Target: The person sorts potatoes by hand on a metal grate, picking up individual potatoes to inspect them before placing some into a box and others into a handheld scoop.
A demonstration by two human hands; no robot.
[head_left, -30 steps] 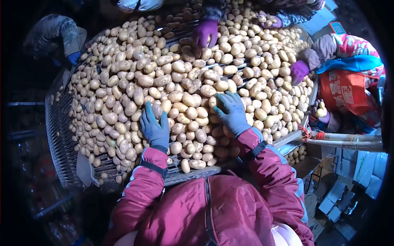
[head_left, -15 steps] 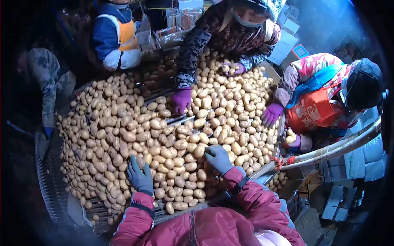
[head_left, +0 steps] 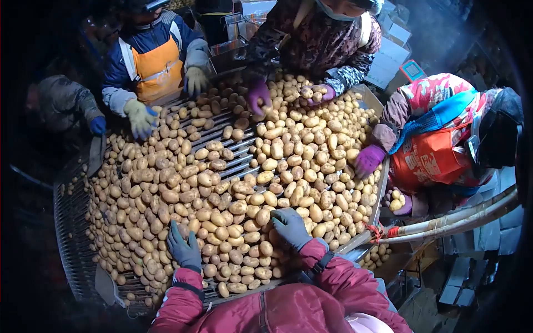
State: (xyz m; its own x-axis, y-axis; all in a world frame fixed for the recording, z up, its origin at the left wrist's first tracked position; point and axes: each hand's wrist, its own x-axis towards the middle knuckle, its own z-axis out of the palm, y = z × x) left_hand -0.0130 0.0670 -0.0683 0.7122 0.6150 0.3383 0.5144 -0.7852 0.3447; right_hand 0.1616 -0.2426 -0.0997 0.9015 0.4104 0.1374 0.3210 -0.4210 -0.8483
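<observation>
Gloved hands (head_left: 183, 248) (head_left: 290, 226) palm-down, spread over potatoes (head_left: 244, 208)

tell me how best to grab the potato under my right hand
Judging by the pile, take that potato across its short middle, coming straight down from above. It lies among close neighbours on the slatted table, so only its rounded top is free. The right hand already rests over it; the fingers should curl round its narrow sides.

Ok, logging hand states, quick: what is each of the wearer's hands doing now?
Left hand: open, fingers spread, resting on the potatoes, holding nothing.
Right hand: palm down on the potatoes, fingers curled; a grip cannot be told.
</observation>
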